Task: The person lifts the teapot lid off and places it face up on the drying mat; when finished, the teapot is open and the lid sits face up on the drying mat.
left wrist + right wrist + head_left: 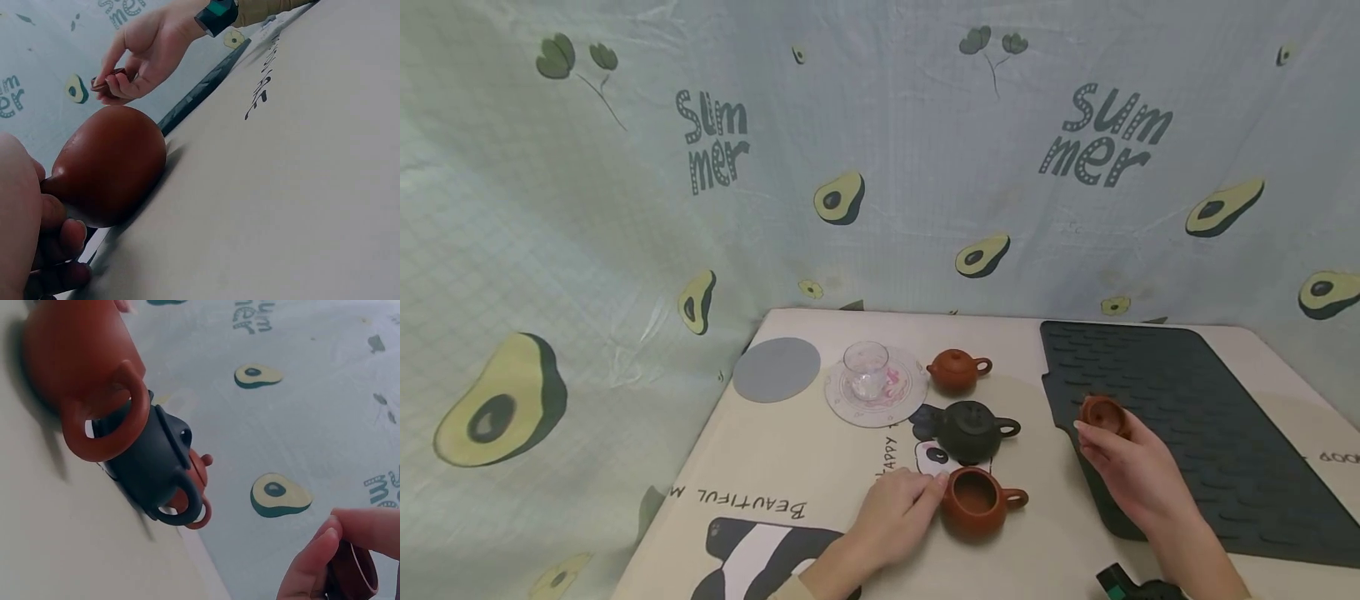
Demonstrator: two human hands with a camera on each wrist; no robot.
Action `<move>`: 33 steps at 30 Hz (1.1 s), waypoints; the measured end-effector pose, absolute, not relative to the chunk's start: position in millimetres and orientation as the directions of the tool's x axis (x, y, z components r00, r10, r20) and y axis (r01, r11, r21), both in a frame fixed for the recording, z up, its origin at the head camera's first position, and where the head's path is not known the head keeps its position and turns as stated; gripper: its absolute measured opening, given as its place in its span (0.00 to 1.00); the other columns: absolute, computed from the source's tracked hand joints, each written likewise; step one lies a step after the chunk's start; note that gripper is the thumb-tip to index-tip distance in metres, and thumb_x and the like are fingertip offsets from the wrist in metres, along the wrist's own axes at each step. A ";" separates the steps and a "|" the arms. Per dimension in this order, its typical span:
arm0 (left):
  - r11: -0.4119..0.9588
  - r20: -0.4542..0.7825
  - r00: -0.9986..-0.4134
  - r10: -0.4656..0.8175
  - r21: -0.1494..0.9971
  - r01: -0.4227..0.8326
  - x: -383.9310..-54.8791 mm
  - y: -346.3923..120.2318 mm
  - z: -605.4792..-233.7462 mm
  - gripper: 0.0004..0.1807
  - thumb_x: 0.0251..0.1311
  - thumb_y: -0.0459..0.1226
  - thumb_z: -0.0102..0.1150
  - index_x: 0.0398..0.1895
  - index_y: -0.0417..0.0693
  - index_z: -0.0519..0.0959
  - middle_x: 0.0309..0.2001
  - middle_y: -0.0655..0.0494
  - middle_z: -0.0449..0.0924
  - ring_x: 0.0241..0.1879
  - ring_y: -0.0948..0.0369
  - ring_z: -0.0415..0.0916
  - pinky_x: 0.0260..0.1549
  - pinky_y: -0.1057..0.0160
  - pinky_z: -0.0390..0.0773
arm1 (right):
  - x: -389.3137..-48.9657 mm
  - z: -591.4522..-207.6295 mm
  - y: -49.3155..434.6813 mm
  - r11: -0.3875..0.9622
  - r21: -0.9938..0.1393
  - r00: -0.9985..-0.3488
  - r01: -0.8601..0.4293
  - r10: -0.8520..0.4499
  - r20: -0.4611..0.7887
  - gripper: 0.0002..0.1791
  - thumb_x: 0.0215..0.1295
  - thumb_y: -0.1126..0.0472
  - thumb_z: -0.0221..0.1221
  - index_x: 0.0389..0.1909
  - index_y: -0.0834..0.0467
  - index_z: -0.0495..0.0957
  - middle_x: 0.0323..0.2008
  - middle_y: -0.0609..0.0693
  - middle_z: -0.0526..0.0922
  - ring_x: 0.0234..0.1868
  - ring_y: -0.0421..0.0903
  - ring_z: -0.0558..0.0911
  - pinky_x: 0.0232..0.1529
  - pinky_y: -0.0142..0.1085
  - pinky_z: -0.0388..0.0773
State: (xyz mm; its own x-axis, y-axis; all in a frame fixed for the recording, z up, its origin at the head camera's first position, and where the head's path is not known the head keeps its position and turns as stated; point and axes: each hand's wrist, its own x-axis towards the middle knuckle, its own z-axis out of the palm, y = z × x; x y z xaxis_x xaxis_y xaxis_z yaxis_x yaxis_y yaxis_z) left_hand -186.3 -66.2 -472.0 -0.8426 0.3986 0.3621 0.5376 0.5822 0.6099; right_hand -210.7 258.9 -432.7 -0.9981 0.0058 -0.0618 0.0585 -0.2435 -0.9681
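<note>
A lidless reddish-brown teapot (pixel 976 525) stands on the table, its handle to the right and its round mouth showing from above. My left hand (pixel 898 515) pinches its spout between thumb and fingers; the left wrist view shows the spout (pixel 55 181) between them. Over the edge of the dark mat, my right hand (pixel 1138 475) holds a small reddish-brown teapot lid (pixel 1105 414) by its edge, with its hollow side toward the head camera. Behind the lidless pot stand a black teapot (pixel 972 429) and a smaller reddish-brown teapot (pixel 955 372), both with lids on.
A clear glass cup (pixel 867 371) stands on a patterned round plate (pixel 842 408) at the back. Left of it lies a grey disc (pixel 777 369). The dark ridged mat (pixel 1225 467) covers the table's right side. A printed curtain (pixel 895 150) hangs behind.
</note>
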 end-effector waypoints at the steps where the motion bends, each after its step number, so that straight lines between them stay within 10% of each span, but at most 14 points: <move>1: 0.582 0.359 -0.843 0.400 0.611 0.536 -186.2 -66.6 -472.0 0.27 0.80 0.48 0.43 0.15 0.59 0.69 0.15 0.70 0.59 0.23 0.69 0.63 0.27 0.69 0.62 | -209.9 -432.8 258.0 -0.220 -0.974 -0.998 0.060 0.020 -0.066 0.26 0.75 0.65 0.59 0.66 0.53 0.59 0.53 0.42 0.75 0.47 0.37 0.78 0.48 0.29 0.76; 33: 0.546 0.374 -0.827 0.420 0.624 0.559 -185.6 -68.5 -469.5 0.26 0.81 0.47 0.42 0.18 0.59 0.72 0.17 0.71 0.61 0.24 0.70 0.63 0.27 0.70 0.62 | -211.5 -428.8 256.9 -0.202 -0.979 -0.993 0.008 0.115 -0.032 0.31 0.71 0.65 0.63 0.69 0.49 0.62 0.52 0.38 0.78 0.48 0.40 0.85 0.49 0.31 0.79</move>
